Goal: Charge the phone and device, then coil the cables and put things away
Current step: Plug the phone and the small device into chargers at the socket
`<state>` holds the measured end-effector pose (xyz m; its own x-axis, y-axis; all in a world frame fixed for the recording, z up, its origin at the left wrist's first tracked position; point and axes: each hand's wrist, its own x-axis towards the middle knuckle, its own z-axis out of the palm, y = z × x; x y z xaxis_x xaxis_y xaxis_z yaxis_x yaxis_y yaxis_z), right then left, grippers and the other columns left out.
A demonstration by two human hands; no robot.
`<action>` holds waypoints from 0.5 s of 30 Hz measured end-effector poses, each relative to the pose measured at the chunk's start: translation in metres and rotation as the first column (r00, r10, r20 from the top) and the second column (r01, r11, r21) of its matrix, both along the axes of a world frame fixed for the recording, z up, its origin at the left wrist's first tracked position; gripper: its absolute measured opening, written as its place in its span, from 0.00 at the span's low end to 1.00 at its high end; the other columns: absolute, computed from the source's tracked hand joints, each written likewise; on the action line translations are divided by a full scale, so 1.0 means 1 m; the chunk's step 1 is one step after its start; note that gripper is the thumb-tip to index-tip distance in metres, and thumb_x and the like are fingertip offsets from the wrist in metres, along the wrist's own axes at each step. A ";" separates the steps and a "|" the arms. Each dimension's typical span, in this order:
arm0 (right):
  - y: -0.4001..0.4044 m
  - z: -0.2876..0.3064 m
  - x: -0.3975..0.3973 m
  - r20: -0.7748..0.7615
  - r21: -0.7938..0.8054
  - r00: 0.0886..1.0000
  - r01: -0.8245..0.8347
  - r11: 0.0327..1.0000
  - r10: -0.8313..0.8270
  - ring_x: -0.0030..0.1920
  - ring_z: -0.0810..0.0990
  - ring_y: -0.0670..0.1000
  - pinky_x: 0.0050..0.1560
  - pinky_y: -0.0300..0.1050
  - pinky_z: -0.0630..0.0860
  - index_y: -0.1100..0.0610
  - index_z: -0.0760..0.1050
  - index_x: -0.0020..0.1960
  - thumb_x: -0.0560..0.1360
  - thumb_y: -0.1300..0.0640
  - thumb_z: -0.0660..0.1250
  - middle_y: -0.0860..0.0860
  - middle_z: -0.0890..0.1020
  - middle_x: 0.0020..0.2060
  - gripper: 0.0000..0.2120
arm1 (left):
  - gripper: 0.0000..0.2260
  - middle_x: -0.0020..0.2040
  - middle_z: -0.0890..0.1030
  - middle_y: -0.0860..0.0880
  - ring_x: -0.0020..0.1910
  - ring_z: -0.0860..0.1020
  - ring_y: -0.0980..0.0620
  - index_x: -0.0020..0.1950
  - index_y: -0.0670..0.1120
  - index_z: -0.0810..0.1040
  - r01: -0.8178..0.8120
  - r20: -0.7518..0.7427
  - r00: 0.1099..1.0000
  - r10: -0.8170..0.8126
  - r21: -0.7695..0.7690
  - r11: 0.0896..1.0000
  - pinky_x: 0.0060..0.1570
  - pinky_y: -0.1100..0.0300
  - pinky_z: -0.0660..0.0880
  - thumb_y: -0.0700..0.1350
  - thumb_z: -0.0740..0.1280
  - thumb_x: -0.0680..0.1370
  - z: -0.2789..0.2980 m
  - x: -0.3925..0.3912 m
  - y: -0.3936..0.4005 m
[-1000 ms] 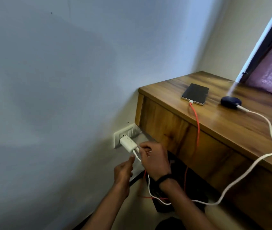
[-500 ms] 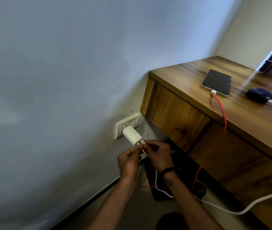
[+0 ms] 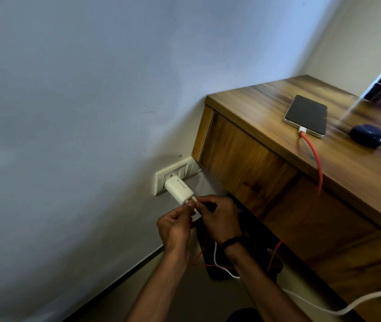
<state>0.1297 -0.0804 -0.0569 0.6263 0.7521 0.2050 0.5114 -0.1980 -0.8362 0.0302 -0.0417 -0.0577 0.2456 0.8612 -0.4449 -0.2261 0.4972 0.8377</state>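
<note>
A white charger (image 3: 179, 189) sits plugged in the wall socket plate (image 3: 173, 176), low on the wall, just beside the left front corner of the wooden counter (image 3: 254, 98). Both hands meet at the free end of this charger. The left hand (image 3: 175, 226) has its fingers curled, and its thumb and first finger pinch the small white plug at the charger's end. The right hand (image 3: 219, 217), with a dark band on the wrist, also has curled fingers and pinches the white cable (image 3: 222, 267) just behind that plug; whether the plug is fully inside the charger I cannot tell, because the fingers cover it. From the hands the white cable goes down toward the floor, passes under the right forearm and rises again to the counter's right edge, where it reaches a dark blue round device (image 3: 369, 135) lying near the right edge of the counter top. A phone (image 3: 305, 116) lies flat, screen up and dark, on the counter between the device and the counter's front edge. A red cable (image 3: 314, 156) is plugged in the phone's near end, runs over the front edge and hangs down in front of the counter into the dark space below.
</note>
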 end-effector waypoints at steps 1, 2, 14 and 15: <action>0.000 -0.002 0.000 -0.011 0.009 1.000 0.005 1.000 -0.004 0.43 0.87 0.40 0.46 0.35 0.82 0.56 0.89 0.50 0.76 0.57 0.77 0.46 0.89 0.42 0.04 | 0.03 0.42 0.86 0.47 0.41 0.82 0.51 0.44 0.45 0.86 0.015 0.007 1.000 -0.015 0.004 1.000 0.38 0.64 0.78 0.43 0.74 0.77 0.000 -0.002 0.002; -0.001 -0.003 0.000 -0.018 0.016 1.000 0.005 1.000 -0.005 0.44 0.87 0.41 0.47 0.36 0.83 0.57 0.89 0.50 0.76 0.57 0.77 0.46 0.89 0.42 0.04 | 0.04 0.41 0.86 0.47 0.40 0.82 0.52 0.44 0.44 0.87 0.030 0.006 1.000 -0.030 0.022 0.999 0.37 0.66 0.78 0.44 0.74 0.77 0.000 -0.004 0.004; 0.017 0.025 0.002 -0.233 -0.164 0.972 -0.030 0.986 -0.009 0.51 0.81 0.45 0.50 0.40 0.76 0.54 0.80 0.57 0.87 0.46 0.54 0.47 0.81 0.49 0.19 | 0.21 0.32 0.83 0.56 0.34 0.81 0.57 0.35 0.52 0.85 0.139 -0.489 0.868 0.080 0.395 0.908 0.31 0.63 0.70 0.68 0.69 0.74 0.008 -0.017 0.013; 0.021 0.030 0.004 -0.258 -0.180 0.966 -0.049 0.982 0.001 0.49 0.78 0.40 0.50 0.40 0.75 0.51 0.79 0.57 0.87 0.45 0.53 0.45 0.79 0.48 0.18 | 0.20 0.32 0.83 0.56 0.33 0.80 0.58 0.35 0.52 0.84 0.128 -0.518 0.843 0.143 0.453 0.882 0.31 0.64 0.67 0.67 0.68 0.74 0.011 -0.018 0.015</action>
<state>0.1339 -0.0590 -0.0266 0.6204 0.7776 -0.1022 0.2921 -0.3500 -0.8900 0.0124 -0.0269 -0.0468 0.0852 0.9946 -0.0600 0.3103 0.0308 0.9502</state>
